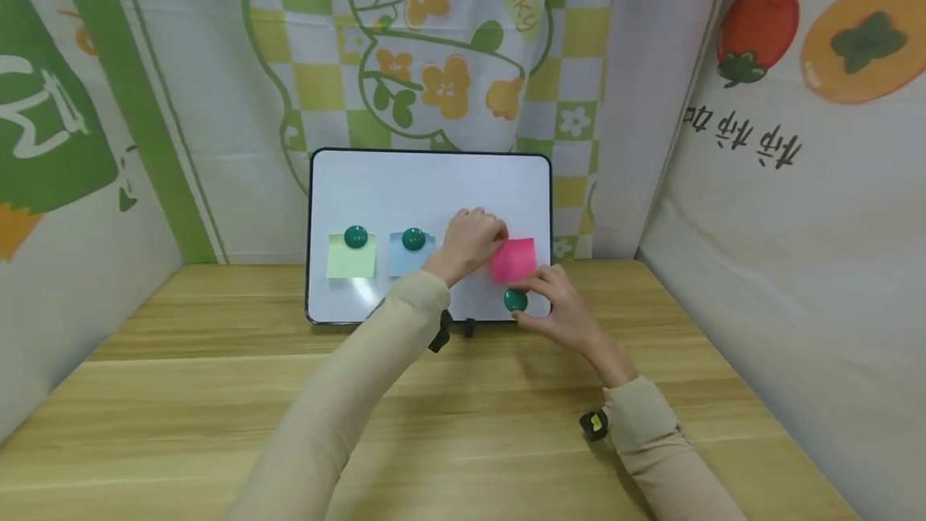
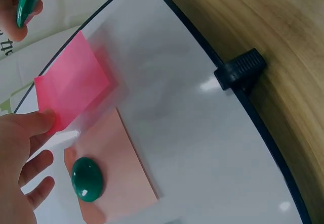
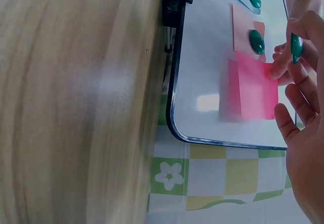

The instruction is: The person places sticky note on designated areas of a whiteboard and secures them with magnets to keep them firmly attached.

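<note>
My left hand [image 1: 470, 244] pinches a bright pink sticky note [image 1: 514, 260] by its upper left corner, in front of the whiteboard [image 1: 434, 183]. In the left wrist view the thumb lies over the edge of the pink note [image 2: 73, 80], and the other fingers spread beyond it. Just below and right of the note, my right hand [image 1: 567, 312] holds a round green magnet [image 1: 515, 300] between thumb and fingers. A salmon sticky note [image 2: 119, 168] under another green magnet [image 2: 87, 179] is on the board; my left hand hides it in the head view.
Left on the board are a pale green note [image 1: 350, 262] and a blue note [image 1: 405, 262], each with a green magnet at its top edge. A black clip [image 1: 469, 328] sits at the board's lower edge. The board stands on a wooden table [image 1: 181, 392] before a patterned curtain [image 1: 311, 87].
</note>
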Available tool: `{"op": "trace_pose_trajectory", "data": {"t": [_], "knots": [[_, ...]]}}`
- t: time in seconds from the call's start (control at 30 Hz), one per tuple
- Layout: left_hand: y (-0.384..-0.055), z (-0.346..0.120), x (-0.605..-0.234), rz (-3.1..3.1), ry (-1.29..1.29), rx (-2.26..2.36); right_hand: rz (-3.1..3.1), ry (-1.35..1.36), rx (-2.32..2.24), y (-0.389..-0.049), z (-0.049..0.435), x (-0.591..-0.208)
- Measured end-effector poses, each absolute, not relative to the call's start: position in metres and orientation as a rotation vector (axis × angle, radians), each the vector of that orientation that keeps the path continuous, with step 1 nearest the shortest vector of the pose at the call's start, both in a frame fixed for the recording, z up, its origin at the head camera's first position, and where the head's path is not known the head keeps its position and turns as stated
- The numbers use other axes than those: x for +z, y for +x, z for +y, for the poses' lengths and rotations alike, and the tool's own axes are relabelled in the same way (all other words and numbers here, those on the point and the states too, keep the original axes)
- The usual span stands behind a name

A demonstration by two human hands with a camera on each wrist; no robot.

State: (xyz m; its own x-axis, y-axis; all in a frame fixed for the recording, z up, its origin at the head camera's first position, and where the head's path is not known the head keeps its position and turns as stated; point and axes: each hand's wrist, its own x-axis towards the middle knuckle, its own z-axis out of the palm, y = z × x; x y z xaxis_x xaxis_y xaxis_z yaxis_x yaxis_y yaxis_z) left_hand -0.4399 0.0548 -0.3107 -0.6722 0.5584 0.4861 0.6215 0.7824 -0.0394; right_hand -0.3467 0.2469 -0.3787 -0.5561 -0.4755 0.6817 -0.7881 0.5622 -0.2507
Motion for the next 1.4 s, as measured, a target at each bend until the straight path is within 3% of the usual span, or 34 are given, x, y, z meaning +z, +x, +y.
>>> {"op": "trace_pose_trajectory", "data": {"t": [1.4], "knots": [[-0.455,0.058,-0.317,-2.477,-0.813,-0.115,-2.085,0.791,0.650,-0.369,0.240,-0.368]]}}
